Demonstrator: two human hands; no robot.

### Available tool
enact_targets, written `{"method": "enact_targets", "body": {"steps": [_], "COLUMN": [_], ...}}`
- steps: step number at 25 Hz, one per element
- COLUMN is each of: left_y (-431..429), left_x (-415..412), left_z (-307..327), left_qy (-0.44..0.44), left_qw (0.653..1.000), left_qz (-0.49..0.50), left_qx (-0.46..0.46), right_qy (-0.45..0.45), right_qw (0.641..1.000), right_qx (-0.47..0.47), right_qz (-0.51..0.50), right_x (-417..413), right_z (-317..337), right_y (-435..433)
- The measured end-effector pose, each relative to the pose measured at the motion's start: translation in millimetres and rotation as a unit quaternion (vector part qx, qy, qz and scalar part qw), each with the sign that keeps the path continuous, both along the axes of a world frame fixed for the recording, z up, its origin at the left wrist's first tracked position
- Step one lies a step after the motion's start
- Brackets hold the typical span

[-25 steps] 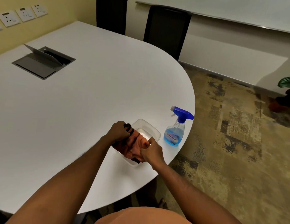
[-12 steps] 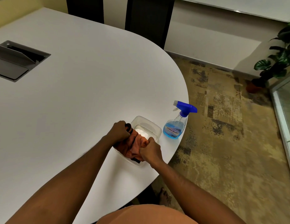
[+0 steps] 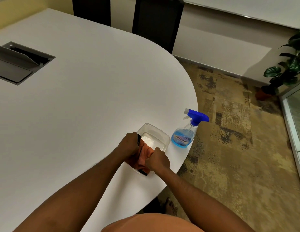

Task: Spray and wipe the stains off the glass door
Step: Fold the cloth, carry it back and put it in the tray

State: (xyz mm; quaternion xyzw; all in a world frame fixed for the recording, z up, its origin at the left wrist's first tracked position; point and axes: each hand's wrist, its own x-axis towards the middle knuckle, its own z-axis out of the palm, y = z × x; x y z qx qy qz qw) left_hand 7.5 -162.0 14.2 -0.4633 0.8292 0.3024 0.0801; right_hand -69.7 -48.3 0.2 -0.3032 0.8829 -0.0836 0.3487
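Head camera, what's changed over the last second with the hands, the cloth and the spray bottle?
Mostly the view swung right: wall sockets left the picture, a potted plant and glass door frame came in. Both hands, left and right, stay clenched on the orange cloth over the clear plastic tub. The blue-trigger spray bottle stands untouched near the white table's edge.

Table [image 3: 79, 106] left wide open; spray bottle [image 3: 184, 137] blocks rt.
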Motion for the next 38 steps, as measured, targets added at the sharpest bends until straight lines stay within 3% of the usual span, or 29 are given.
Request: {"method": "enact_targets", "body": {"steps": [6, 10, 12, 17, 21, 27, 30, 34, 38], "left_y": [13, 20, 23, 15, 9, 11, 7, 0, -6], "left_x": [-3, -5, -4, -2, -11, -39, -47, -45, -37], "left_z": [-17, -19, -20, -21, -11, -3, 3, 10, 13], "left_qy": [0.009, -0.040, -0.058, -0.017, 0.006, 0.073, 0.108, 0.144, 0.152], "left_qw": [0.999, 0.992, 0.981, 0.968, 0.970, 0.975, 0.979, 0.980, 0.979], "left_qz": [0.007, -0.018, -0.049, -0.010, 0.000, 0.009, 0.043, 0.073, 0.098], "left_qx": [-0.048, -0.116, -0.180, -0.250, -0.245, -0.211, -0.168, -0.119, -0.097], "right_qy": [0.046, 0.062, 0.063, 0.087, 0.114, 0.121, 0.090, -0.027, -0.017], "right_qw": [0.996, 0.994, 0.995, 0.990, 0.973, 0.921, 0.934, 0.941, 0.947], "right_qx": [0.022, 0.013, -0.014, -0.115, -0.153, -0.217, -0.206, -0.245, -0.232], "right_qz": [0.072, 0.087, 0.081, -0.003, -0.128, -0.301, -0.279, -0.233, -0.220], "right_x": [0, 1, 1, -16, -45, -112, -140, -156, -154], "right_z": [-7, -14, -15, -10, -6, 6, 4, -2, 2], "right_y": [0, 3, 7, 20, 31, 30, 25, 22, 20]}}
